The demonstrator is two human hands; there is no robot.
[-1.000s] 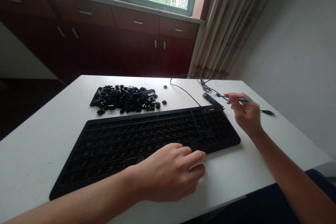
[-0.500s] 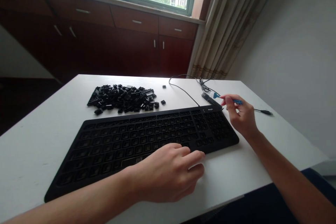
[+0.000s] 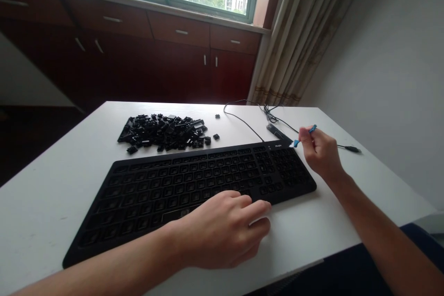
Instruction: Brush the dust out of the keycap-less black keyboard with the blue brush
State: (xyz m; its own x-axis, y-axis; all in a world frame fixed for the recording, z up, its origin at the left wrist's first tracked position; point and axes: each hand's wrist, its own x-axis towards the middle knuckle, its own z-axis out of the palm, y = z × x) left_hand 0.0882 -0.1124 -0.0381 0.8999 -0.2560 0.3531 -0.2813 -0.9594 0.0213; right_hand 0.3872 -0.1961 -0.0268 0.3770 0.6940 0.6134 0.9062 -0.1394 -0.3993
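A black keyboard (image 3: 222,155) without its keycaps lies across the white table, its key sockets bare. My right hand (image 3: 321,152) is closed on a small blue brush (image 3: 296,143). The white bristles point down at the keyboard's top right edge, beside the printed logo. Over the keyboard's front edge lies my left hand (image 3: 225,231), fingers curled against it; its thumb is hidden. Behind the keyboard sits a heap of loose black keycaps (image 3: 163,132).
A dark brush-like tool (image 3: 277,133) lies behind the keyboard's right end. The keyboard's cable (image 3: 243,120) runs back to a tangled coil (image 3: 270,113), and a black plug (image 3: 350,149) lies at the right. Two single keycaps (image 3: 216,137) lie apart from the heap.
The blue brush has tipped downward in my right hand, its bristles moving from above the dark tool to the keyboard's top right edge. My left hand stays in place.
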